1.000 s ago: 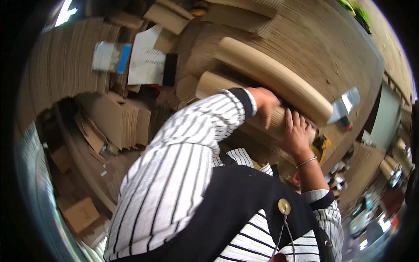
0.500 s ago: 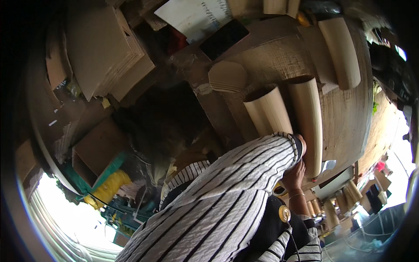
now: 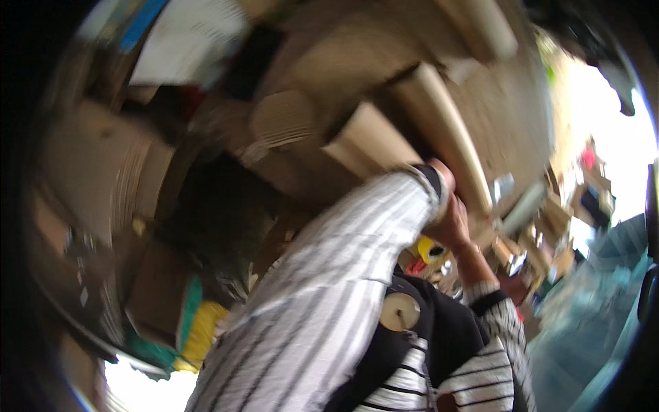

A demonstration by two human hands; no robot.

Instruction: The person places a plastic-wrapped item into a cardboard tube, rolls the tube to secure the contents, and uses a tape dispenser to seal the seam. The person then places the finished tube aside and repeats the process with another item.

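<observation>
- Brown wooden tabletop (image 3: pixel 511 130), surface blurred.
- Long tan cardboard tube (image 3: pixel 449 123), lying on it.
- Shorter tan cardboard tube (image 3: pixel 379 141), just left of the long one.
- Flat brown cardboard piece (image 3: pixel 283 115), roundish, left of both tubes.

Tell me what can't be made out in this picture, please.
Head view:
Left hand: mostly hidden by the striped sleeve; grip unclear.
Right hand: fingers blurred.
Near cardboard tube: lower end behind that sleeve.
White sheet: marks blurred.
Upper cardboard roll: far end cut off by the top edge.
</observation>
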